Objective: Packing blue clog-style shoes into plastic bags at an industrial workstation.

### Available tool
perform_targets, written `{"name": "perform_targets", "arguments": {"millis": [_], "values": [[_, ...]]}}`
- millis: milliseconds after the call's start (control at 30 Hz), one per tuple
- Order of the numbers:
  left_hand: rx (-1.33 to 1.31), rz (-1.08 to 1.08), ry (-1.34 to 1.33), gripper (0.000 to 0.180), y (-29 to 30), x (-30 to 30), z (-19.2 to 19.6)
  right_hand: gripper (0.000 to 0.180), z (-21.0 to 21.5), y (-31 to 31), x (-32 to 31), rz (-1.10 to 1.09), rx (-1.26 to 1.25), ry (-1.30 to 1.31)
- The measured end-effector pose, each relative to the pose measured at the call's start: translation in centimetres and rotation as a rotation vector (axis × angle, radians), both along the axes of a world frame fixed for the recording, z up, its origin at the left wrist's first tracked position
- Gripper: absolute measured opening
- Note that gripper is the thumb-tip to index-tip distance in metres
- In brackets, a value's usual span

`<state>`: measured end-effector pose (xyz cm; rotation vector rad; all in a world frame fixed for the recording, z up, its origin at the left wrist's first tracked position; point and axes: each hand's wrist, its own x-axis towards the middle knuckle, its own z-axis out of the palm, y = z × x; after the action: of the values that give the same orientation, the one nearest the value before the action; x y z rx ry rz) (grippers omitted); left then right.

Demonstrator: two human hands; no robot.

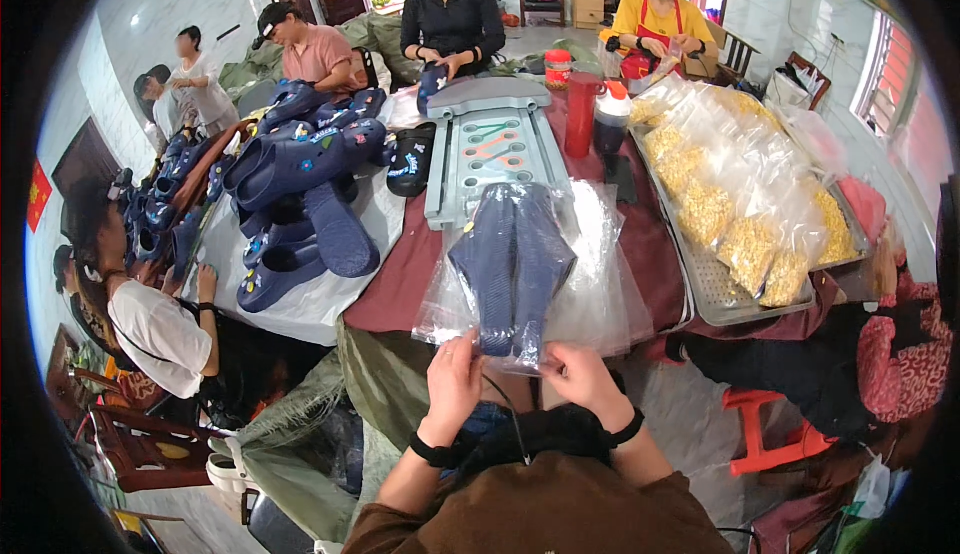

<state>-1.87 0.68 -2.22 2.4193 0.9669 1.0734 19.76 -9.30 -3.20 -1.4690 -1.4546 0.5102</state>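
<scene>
A pair of navy clogs [512, 264] lies side by side, soles up, inside a clear plastic bag [440, 299] at the table's near edge. My left hand [455, 376] pinches the bag's near edge on the left. At the right corner of that same edge, my right hand [583, 379] has its fingers closed on the plastic. More clear bags [600, 274] lie flat under and to the right of the wrapped pair. Beyond the clogs is a grey board [490, 144] with a printed pattern, partly covered by the bag.
Many navy clogs [300, 169] are piled at left. A metal tray [745, 294] of yellow-filled bags [750, 244] stands at right, near a red cylinder [580, 114] and a dark bottle [611, 119]. People sit around the table. A red stool [765, 434] and green sacking [385, 384] are nearby.
</scene>
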Motion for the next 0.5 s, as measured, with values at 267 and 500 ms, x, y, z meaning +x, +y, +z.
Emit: {"name": "perform_targets", "arguments": {"millis": [267,500], "values": [[-0.296,-0.019,0.012,0.081,-0.3,-1.3,-1.0,0.044,3.3,-3.1,3.9,0.196,-0.243,0.053],[-0.254,-0.068,-0.159,0.122,-0.8,-0.5,0.7,0.066,1.9,-0.1,3.2,-0.134,0.201,0.241]]}}
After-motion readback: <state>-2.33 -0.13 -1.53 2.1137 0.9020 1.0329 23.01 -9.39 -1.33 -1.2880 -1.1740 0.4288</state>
